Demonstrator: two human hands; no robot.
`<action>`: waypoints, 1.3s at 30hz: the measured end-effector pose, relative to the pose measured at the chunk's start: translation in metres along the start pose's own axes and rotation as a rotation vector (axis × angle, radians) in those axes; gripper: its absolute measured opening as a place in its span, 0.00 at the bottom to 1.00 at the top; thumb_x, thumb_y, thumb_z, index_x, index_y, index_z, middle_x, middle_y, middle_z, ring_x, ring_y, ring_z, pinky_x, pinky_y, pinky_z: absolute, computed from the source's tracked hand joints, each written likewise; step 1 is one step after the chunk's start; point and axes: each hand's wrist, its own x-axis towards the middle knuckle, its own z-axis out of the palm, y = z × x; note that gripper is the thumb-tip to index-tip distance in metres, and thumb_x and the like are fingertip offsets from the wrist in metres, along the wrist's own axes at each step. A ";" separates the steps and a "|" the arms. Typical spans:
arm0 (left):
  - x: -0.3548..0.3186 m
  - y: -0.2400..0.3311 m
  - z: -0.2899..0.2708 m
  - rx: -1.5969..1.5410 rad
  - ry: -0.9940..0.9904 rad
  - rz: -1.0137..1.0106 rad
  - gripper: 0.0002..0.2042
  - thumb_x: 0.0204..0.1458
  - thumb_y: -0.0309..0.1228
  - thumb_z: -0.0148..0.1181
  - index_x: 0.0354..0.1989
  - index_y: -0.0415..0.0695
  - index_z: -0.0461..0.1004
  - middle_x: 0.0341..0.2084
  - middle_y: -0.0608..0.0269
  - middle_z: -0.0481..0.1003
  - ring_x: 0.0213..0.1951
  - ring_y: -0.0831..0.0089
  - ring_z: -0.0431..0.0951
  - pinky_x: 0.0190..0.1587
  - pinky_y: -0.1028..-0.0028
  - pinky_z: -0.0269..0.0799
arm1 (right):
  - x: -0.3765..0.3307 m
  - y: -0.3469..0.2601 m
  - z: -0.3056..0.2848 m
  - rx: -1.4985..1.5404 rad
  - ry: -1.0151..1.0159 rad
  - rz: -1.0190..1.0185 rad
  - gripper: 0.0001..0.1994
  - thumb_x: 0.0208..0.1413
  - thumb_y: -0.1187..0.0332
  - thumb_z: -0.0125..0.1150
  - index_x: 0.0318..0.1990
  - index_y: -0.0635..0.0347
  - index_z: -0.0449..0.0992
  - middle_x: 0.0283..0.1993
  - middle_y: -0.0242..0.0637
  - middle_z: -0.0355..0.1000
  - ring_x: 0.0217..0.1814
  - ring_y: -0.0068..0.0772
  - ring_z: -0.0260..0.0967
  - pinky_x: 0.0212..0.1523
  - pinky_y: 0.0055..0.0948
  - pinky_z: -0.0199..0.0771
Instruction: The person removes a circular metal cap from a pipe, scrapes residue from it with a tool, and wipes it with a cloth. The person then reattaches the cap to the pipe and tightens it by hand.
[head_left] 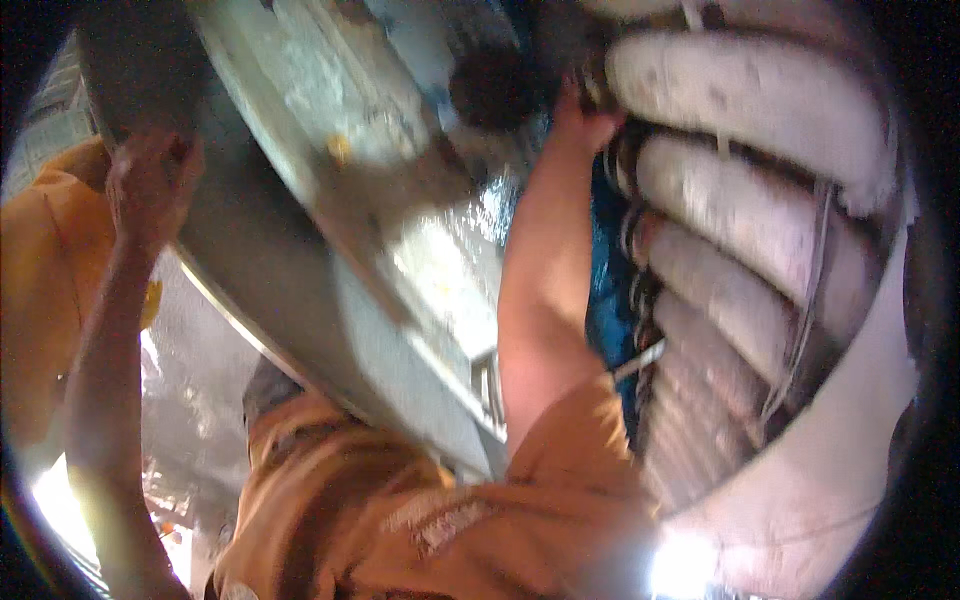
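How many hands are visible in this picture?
2. One hand is at the upper left, on the edge of the big metal piece; the other hand is at top centre, by the pale padded rolls. Others may be hidden.

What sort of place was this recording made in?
Probably a workshop or industrial site, though blur keeps that a guess. A large grey metal structure slants across the view, thick whitish padded rolls bound with dark coils stack at right, and people in orange work shirts reach up to them.
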 end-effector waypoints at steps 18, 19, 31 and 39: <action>0.029 0.007 -0.001 0.066 0.117 0.085 0.11 0.47 0.33 0.63 0.20 0.42 0.70 0.21 0.58 0.72 0.30 0.56 0.73 0.36 0.62 0.69 | -0.060 0.032 0.009 -2.027 -0.616 -0.672 0.55 0.34 0.48 0.76 0.68 0.59 0.49 0.64 0.52 0.60 0.67 0.53 0.55 0.66 0.45 0.55; 0.032 0.006 0.000 0.068 0.115 0.093 0.11 0.48 0.33 0.63 0.21 0.42 0.70 0.21 0.58 0.72 0.30 0.56 0.73 0.36 0.62 0.69 | -0.058 0.037 0.016 -2.165 -0.581 -0.626 0.57 0.32 0.47 0.77 0.69 0.57 0.48 0.65 0.52 0.58 0.68 0.54 0.53 0.67 0.46 0.53; 0.016 0.006 -0.017 0.032 0.135 0.132 0.10 0.48 0.33 0.63 0.23 0.43 0.70 0.23 0.58 0.73 0.31 0.57 0.74 0.35 0.63 0.69 | -0.079 0.032 0.060 -2.380 -0.474 -0.201 0.54 0.27 0.45 0.79 0.64 0.58 0.57 0.59 0.54 0.64 0.61 0.51 0.62 0.61 0.45 0.61; 0.034 -0.011 0.000 -0.134 0.145 0.136 0.12 0.51 0.33 0.62 0.22 0.41 0.69 0.23 0.57 0.73 0.28 0.57 0.74 0.32 0.63 0.67 | -0.100 0.048 0.022 -1.671 -0.460 0.002 0.25 0.55 0.62 0.64 0.57 0.64 0.67 0.48 0.43 0.75 0.52 0.36 0.70 0.57 0.31 0.66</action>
